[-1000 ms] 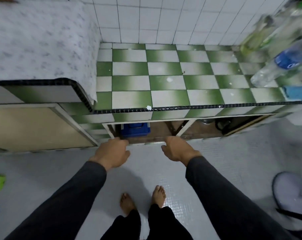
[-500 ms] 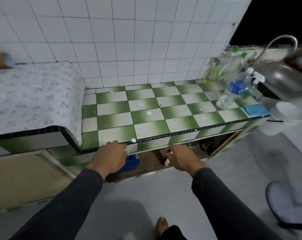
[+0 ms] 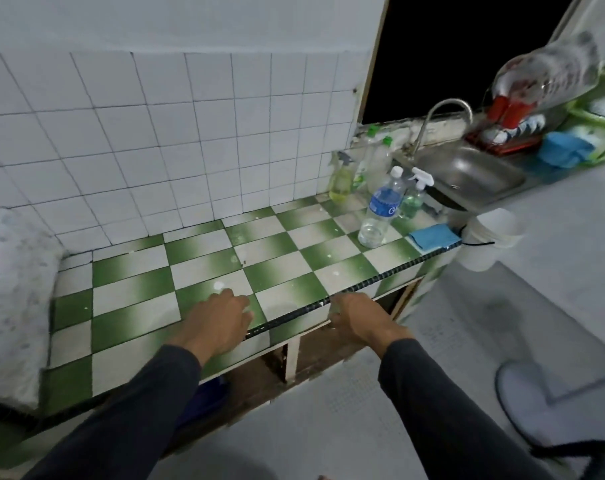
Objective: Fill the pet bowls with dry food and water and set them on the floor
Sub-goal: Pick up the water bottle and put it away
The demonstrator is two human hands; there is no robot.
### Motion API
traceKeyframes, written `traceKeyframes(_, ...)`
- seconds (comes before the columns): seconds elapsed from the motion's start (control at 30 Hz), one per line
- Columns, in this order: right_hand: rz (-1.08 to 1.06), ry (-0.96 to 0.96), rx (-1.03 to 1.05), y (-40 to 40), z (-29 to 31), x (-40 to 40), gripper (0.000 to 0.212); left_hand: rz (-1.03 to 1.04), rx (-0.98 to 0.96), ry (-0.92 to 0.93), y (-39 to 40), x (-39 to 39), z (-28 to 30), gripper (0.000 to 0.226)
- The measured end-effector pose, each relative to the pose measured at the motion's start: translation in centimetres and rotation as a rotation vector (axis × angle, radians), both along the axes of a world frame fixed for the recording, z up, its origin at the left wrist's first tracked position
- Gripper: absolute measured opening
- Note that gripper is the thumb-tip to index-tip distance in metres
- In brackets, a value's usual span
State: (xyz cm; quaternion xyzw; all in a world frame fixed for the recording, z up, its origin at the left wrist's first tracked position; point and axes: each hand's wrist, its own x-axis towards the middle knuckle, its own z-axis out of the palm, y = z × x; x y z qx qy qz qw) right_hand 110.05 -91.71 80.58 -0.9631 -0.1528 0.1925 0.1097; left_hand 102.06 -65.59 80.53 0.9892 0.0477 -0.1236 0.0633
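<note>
Stage: by my reading the task is barely begun; no pet bowl, filled or empty, shows anywhere in view, and no bag or box of dry food can be made out
Left hand: the left hand (image 3: pixel 217 318) hangs palm down over the green-and-white tiled bench (image 3: pixel 277 258) near its front edge, fingers loosely bent, holding nothing; whether it touches the tiles I cannot tell
Right hand: the right hand (image 3: pixel 358 318) is just past the black edge strip of the bench, in front of the open space beneath, fingers relaxed and empty
Task's things: the bowls are out of sight; they may be in the open cupboard space (image 3: pixel 329 355) under the bench, where a blue container (image 3: pixel 204 396) partly shows, but what it is I cannot say
Water sources: a clear water bottle with a blue label (image 3: pixel 380 211) stands at the far right of the bench, beside spray bottles (image 3: pixel 413 194); a steel sink (image 3: pixel 467 174) with a curved tap (image 3: pixel 445 116) lies just beyond
Other things: a blue cloth (image 3: pixel 432 237) lies at the bench's right corner; a white bucket (image 3: pixel 491 237) sits below the sink
Left to do: everything, as far as can be judged; find the bowls, fill one with food and one with water, set both on the grey floor (image 3: pixel 554 271)
</note>
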Motion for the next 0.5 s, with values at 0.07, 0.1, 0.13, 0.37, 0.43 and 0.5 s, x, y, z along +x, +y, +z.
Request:
traceKeyframes(0.07,-0.025,-0.020,-0.001,-2.2,0.5,2.1,0.031,-0.030,0.008,-0.007,-2.2,3.2,0.3,0.044)
traceKeyframes(0.1,-0.040,-0.026,-0.001,-3.4,0.8,3.0,0.033,-0.044,0.002,-0.010,-3.3,4.7,0.4,0.044)
traceKeyframes(0.13,-0.052,-0.035,0.000,-4.5,1.0,3.9,0.033,-0.058,-0.011,-0.011,-4.4,6.1,0.5,0.044)
traceKeyframes(0.37,-0.128,-0.034,-0.003,-11.4,2.2,8.8,0.032,-0.139,-0.057,-0.004,-11.9,13.9,1.0,0.045)
traceKeyframes(0.43,-0.140,-0.040,-0.009,-12.8,2.4,10.2,0.032,-0.160,-0.062,-0.002,-13.5,15.7,1.3,0.045)
traceKeyframes(0.5,-0.154,-0.040,-0.030,-13.7,2.5,11.5,0.035,-0.176,-0.064,-0.008,-14.7,17.3,1.5,0.044)
